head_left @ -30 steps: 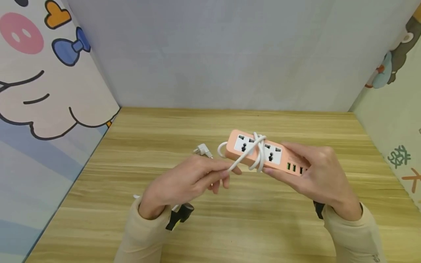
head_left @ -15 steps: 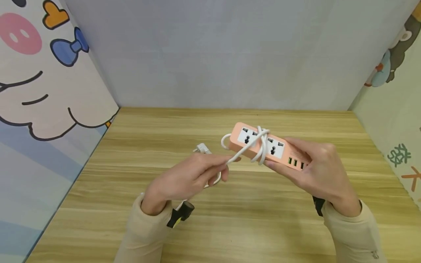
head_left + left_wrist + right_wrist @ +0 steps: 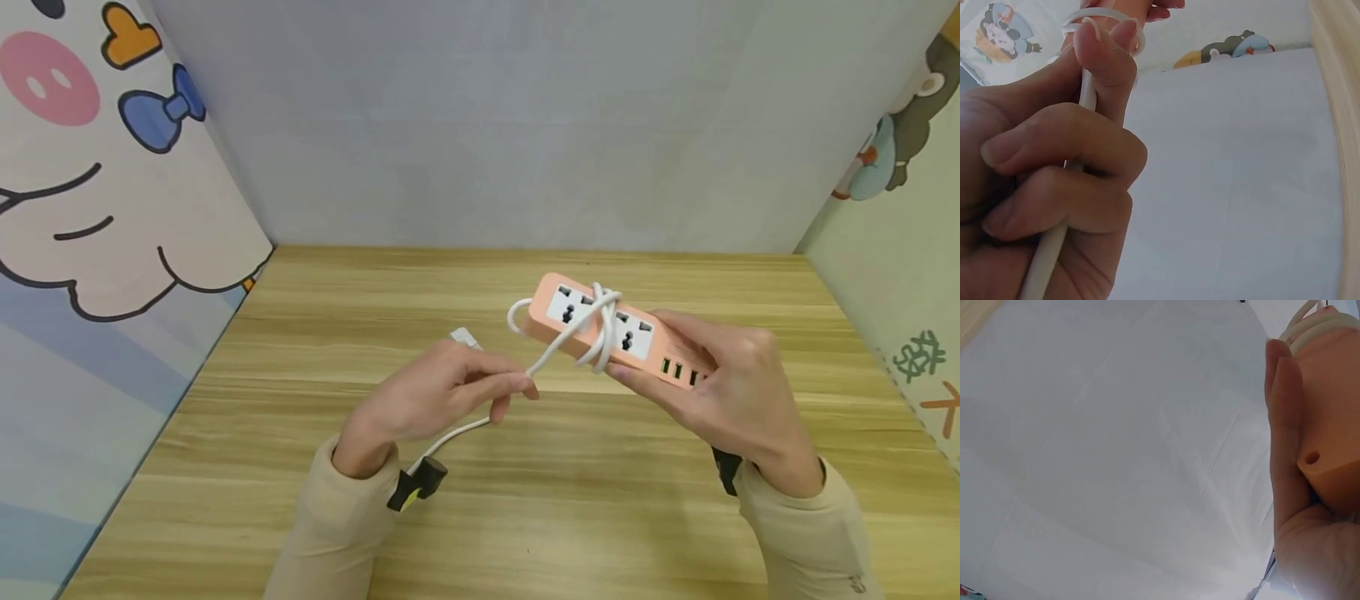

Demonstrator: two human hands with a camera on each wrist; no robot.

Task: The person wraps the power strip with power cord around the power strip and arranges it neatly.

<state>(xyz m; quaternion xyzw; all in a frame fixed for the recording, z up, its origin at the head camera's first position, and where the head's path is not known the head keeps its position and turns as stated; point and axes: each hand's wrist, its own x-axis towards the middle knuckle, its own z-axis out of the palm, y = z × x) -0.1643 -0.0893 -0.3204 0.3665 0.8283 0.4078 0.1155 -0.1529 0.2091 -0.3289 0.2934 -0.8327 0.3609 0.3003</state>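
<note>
An orange-pink power strip (image 3: 646, 343) with white socket panels and USB ports is held tilted above the table. My right hand (image 3: 731, 387) grips its right end, thumb on the near side and fingers on the far side; the right wrist view shows its plain underside (image 3: 1335, 419). White cord (image 3: 602, 329) is wound around the strip's middle. My left hand (image 3: 442, 392) pinches the cord's free length between thumb and index finger, left of the strip. In the left wrist view the cord (image 3: 1047, 259) runs down through the curled fingers. Behind that hand, the white plug (image 3: 466, 337) is partly hidden.
The wood-grain table (image 3: 570, 500) spreads beneath both hands. A pale grey wall (image 3: 525, 125) stands at its back edge, with cartoon-printed panels at left (image 3: 135, 208) and right (image 3: 885, 275). Loose cord (image 3: 457, 432) trails under the left wrist.
The power strip has risen slightly and shifted a little right in my right hand's grip. My left hand has moved slightly up with the cord; the plug is now more covered.
</note>
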